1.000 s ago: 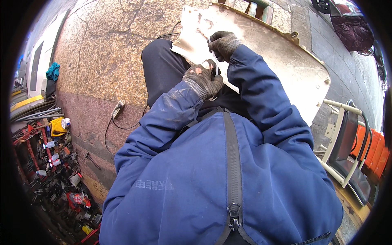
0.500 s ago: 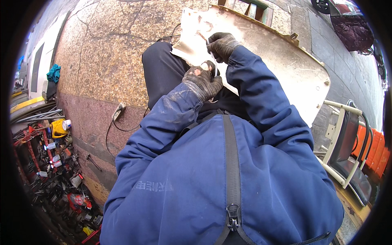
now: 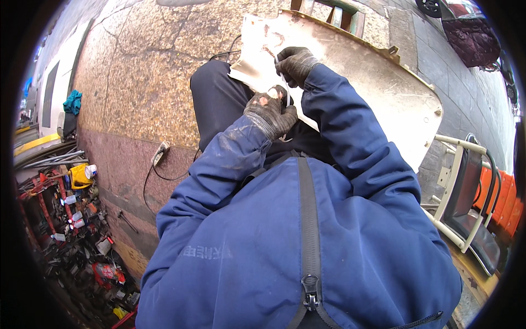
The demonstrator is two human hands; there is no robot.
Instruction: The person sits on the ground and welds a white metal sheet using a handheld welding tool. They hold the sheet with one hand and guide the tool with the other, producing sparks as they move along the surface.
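Both my hands wear dark, worn knit gloves. My left hand [image 3: 268, 114] is closed round the lower end of a thin white strip [image 3: 287, 93], just above my lap. My right hand [image 3: 296, 66] pinches the strip's upper end, over a large off-white curved panel [image 3: 361, 77]. Between the hands the strip runs slightly bowed. Brownish scorch-like marks show on the panel near its upper left corner, beside my right hand. The panel leans across my lap and reaches away to the right. My fingertips are partly hidden by the gloves' backs.
A power strip [image 3: 160, 154] with a black cord lies on the paving at left. Cluttered tools and parts [image 3: 82, 230] fill the lower left, with a yellow container [image 3: 80, 176]. At right stands a metal-framed chair [image 3: 466, 203] near orange plastic [image 3: 501, 203]. Wooden slats [image 3: 335, 16] show behind the panel.
My right hand has shifted very slightly left and up, and the strip between the hands looks a little more bowed. Both hands keep their hold; the panel stays put.
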